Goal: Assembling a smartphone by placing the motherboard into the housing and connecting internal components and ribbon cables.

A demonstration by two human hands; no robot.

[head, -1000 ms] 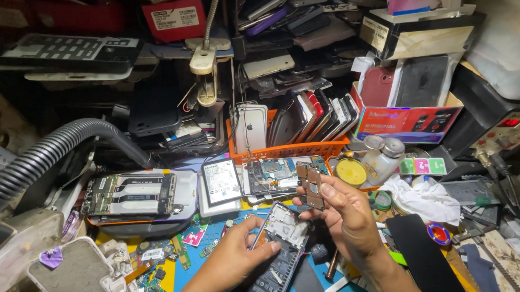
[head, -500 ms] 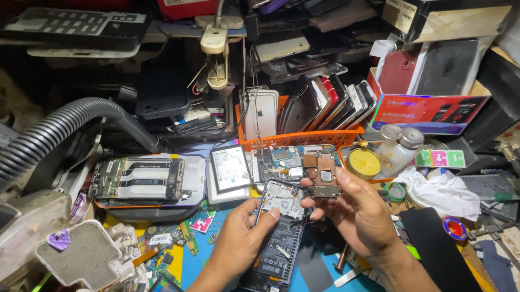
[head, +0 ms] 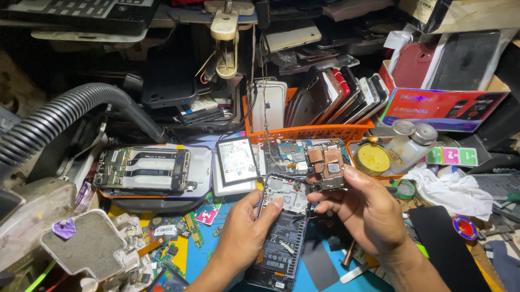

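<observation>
An opened phone (head: 283,231) with its back off lies on the blue mat (head: 311,285), its battery and inner frame exposed. My left hand (head: 245,230) rests on the phone's left side, thumb and fingers on its upper frame. My right hand (head: 363,208) holds a small circuit board (head: 330,171) with copper shields just above the phone's top right corner, pinched between thumb and fingers.
A grey ribbed hose (head: 57,121) arcs at the left. Another opened phone (head: 145,167) and a loose battery (head: 236,159) lie behind. An orange basket (head: 305,133) holds several phones. A yellow tin (head: 373,158), a bottle (head: 407,144) and crumpled tissue (head: 451,185) sit right.
The camera has tilted down and closer. My right hand has brought the small board down toward the phone's top edge; my left hand stays on the phone.
</observation>
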